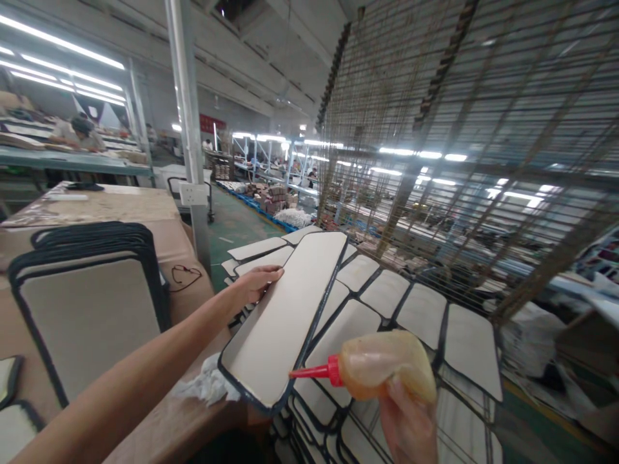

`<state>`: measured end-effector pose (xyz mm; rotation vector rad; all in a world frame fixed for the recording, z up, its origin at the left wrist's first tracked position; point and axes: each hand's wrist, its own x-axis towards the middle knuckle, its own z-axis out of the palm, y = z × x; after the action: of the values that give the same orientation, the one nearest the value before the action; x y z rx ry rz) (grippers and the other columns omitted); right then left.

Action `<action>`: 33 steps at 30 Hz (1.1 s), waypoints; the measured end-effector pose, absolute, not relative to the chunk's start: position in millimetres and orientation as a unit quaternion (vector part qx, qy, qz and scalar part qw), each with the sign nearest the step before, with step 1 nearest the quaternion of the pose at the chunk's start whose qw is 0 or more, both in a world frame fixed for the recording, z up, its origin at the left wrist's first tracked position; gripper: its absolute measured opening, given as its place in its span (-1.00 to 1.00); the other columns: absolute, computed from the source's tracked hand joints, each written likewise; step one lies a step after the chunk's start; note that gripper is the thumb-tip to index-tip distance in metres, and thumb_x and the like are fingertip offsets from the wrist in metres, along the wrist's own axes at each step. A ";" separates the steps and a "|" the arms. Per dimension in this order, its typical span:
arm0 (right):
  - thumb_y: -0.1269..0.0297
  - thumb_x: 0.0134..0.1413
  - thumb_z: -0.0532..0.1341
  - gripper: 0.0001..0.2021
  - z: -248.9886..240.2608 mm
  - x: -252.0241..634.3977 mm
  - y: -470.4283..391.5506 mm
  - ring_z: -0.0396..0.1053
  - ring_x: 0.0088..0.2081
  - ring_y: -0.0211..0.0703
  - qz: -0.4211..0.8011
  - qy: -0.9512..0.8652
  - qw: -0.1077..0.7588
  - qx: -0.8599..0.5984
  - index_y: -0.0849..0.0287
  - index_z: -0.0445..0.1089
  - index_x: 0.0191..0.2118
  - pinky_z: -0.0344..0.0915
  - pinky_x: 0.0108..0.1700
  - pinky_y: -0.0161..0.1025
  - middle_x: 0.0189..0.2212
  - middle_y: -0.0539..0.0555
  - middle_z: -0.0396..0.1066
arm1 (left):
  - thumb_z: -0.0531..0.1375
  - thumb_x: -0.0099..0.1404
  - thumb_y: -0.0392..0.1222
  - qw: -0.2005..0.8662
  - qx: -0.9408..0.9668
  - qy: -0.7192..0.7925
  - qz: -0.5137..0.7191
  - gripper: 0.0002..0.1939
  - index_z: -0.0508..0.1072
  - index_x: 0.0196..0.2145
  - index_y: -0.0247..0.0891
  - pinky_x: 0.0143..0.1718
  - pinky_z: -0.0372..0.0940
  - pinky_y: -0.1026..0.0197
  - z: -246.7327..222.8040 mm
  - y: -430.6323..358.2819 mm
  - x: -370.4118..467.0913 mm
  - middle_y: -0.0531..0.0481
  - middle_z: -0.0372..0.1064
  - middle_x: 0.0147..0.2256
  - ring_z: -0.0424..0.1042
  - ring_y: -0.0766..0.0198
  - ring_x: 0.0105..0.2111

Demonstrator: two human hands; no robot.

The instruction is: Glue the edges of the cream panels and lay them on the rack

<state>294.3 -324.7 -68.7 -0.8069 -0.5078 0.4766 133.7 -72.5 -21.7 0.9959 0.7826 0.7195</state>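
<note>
My left hand point(258, 283) grips the left edge of a long cream panel point(285, 309) with a dark border and rounded corners, held tilted in front of me. In my right hand point(409, 422) is a squeeze bottle point(387, 364) of amber liquid, lying on its side. Its red nozzle point(312, 372) points left, with the tip at the panel's lower right border. Whether liquid is coming out, I cannot tell. Behind and below the held panel, many similar panels point(423, 312) lie spread in rows.
To the left, a stack of dark-edged panels point(87, 316) stands on a brown-covered table point(186, 316) with glasses point(185, 276) and crumpled white cloth point(207, 380). A metal post point(188, 129) rises behind it. A wire rack point(464, 116) slants overhead at right. A person point(80, 135) works far left.
</note>
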 end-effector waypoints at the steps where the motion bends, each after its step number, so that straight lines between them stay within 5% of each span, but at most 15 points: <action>1: 0.32 -0.35 0.47 -0.53 -70.8 292.3 -326.7 0.47 -0.31 -0.17 0.231 -0.244 0.859 -0.387 0.06 0.47 -0.17 0.40 -0.27 -0.37 -0.37 0.02 0.51 | 0.46 -0.26 -0.23 0.743 0.456 0.361 0.331 -0.62 0.45 -0.44 -0.31 -0.54 0.32 0.19 -21.2 -72.5 134.7 0.00 0.45 -0.58 0.42 0.19 -0.57; 10: 0.16 -0.33 0.46 -0.69 -38.6 292.5 -305.9 0.44 -0.44 -0.21 0.172 -0.206 0.898 -0.349 0.05 0.50 -0.34 0.43 -0.30 -0.29 -0.47 -0.03 0.49 | 0.47 -0.36 -0.14 0.707 0.473 0.377 0.366 -0.52 0.40 -0.45 -0.27 -0.57 0.23 0.30 -28.1 -66.7 143.5 0.14 0.38 -0.65 0.37 0.30 -0.61; 18: 0.31 -0.43 0.47 -0.45 -4.7 335.2 -247.1 0.39 -0.28 -0.17 0.003 -0.249 0.895 -0.369 0.13 0.40 -0.15 0.30 -0.02 -0.06 -0.31 -0.02 0.43 | 0.42 -0.20 0.00 0.749 0.546 0.269 0.262 -0.59 0.44 -0.48 -0.33 -0.55 0.24 0.30 -31.8 -77.1 140.6 0.00 0.45 -0.58 0.42 0.26 -0.57; 28: 0.29 -0.30 0.44 -0.44 -61.1 290.5 -264.8 0.41 -0.25 -0.15 0.007 -0.240 0.864 -0.442 0.11 0.35 -0.05 0.38 -0.18 -0.24 -0.22 0.05 0.44 | 0.44 -0.22 -0.26 0.788 0.557 0.192 0.179 -0.54 0.50 -0.29 -0.33 -0.41 0.33 0.26 -24.5 -45.0 136.3 -0.04 0.52 -0.47 0.48 0.20 -0.48; 33: 0.33 -0.33 0.45 -0.42 -73.4 264.5 -272.6 0.42 -0.21 -0.08 0.043 -0.264 0.839 -0.473 0.11 0.36 -0.05 0.39 -0.19 -0.23 -0.22 0.08 0.45 | 0.42 -0.18 -0.23 0.775 0.582 0.177 0.173 -0.52 0.49 -0.23 -0.33 -0.44 0.32 0.27 -26.7 -30.1 143.6 -0.04 0.52 -0.46 0.48 0.18 -0.46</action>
<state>264.5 -272.6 -73.4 -1.0006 -0.5578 0.0917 143.6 -30.1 -26.7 1.2604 0.3833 0.3738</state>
